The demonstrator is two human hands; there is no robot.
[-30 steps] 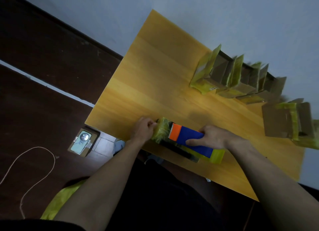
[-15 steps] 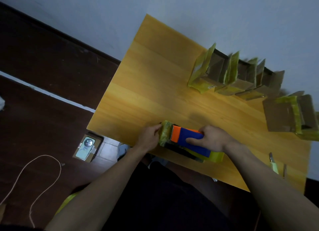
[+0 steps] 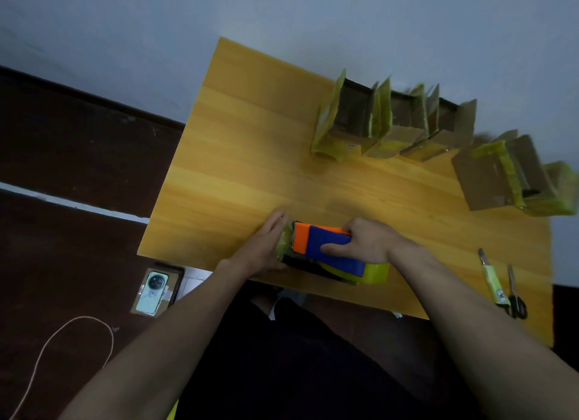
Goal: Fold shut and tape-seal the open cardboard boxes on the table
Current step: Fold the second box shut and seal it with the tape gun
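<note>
A small cardboard box (image 3: 374, 272) wrapped in yellow-green tape lies at the table's near edge. On top of it sits a blue and orange tape dispenser (image 3: 326, 245), gripped by my right hand (image 3: 366, 241). My left hand (image 3: 266, 247) lies flat with straight fingers against the box's left end, pressing the tape there. A row of open cardboard boxes (image 3: 391, 121) with raised flaps stands along the far edge. Another open box (image 3: 488, 175) stands at the far right.
The wooden table (image 3: 250, 156) has bare room in the middle and left. A utility knife (image 3: 490, 277) and scissors (image 3: 515, 294) lie near the right front edge. On the dark floor lie a phone on a small box (image 3: 153, 289) and a white cord (image 3: 62, 347).
My left hand's fingers have straightened and now lie flat on the box's left end. The view has shifted, bringing the knife and scissors into sight. My right hand has stayed on the dispenser.
</note>
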